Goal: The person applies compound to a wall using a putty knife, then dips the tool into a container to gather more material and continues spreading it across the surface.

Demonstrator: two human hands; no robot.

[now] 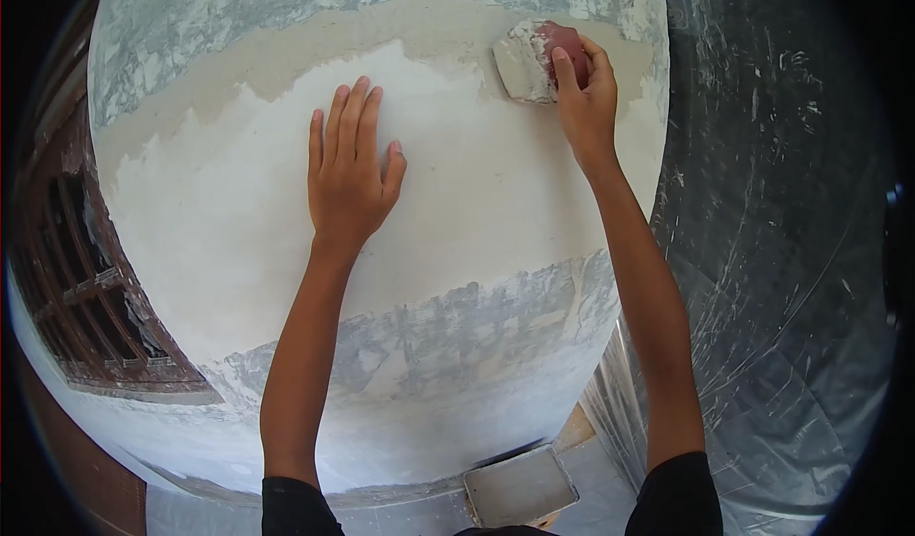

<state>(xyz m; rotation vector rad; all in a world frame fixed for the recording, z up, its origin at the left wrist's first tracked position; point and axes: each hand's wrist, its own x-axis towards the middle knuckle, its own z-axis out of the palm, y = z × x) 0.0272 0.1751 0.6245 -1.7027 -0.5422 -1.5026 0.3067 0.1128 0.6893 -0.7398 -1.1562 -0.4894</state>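
My left hand (pixel 351 174) lies flat against a plastered wall (pixel 457 193), its fingers stretched upward and the thumb apart. It holds nothing. Higher up and to the right, my right hand (pixel 589 102) grips a putty scraper (pixel 526 63) by its dark red upper part. Wet-looking whitish filler is smeared on the scraper, whose pale blade rests on or very close to the wall. Around it runs a damp beige band of filler (pixel 419 23). Below this band the coat is smooth and whiter, and patchy grey shows above and lower down.
A brown barred window (pixel 91 288) is set in the wall at the left. Dark plastic sheeting (pixel 782 250) with white splashes hangs along the right. At the bottom, a rectangular grey tray (pixel 520 490) stands near the foot of the wall.
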